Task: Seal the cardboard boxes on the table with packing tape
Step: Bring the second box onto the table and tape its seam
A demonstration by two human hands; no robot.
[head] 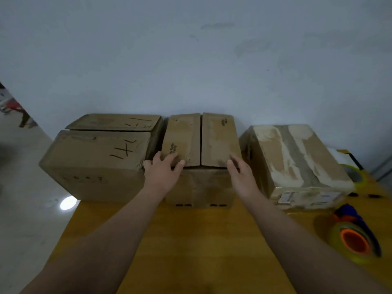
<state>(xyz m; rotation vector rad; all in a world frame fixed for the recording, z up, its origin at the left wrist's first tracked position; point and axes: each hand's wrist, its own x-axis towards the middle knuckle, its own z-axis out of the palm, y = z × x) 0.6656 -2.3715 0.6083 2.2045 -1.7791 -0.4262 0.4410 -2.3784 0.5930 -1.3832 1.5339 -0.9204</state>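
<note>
Three cardboard boxes stand in a row against the wall on a yellow wooden table. The middle box has two top flaps folded down with a seam between them. My left hand rests on the near edge of its left flap, fingers spread. My right hand lies on the near corner of its right flap, fingers straight. The left box, marked in black pen, has its flaps slightly raised. The right box carries old tape strips. A tape dispenser with an orange core and blue handle lies at the table's right.
A second roll of tape sits behind the right box near the table's right edge. The left box overhangs the table's left edge above a pale floor. A grey wall stands directly behind the boxes.
</note>
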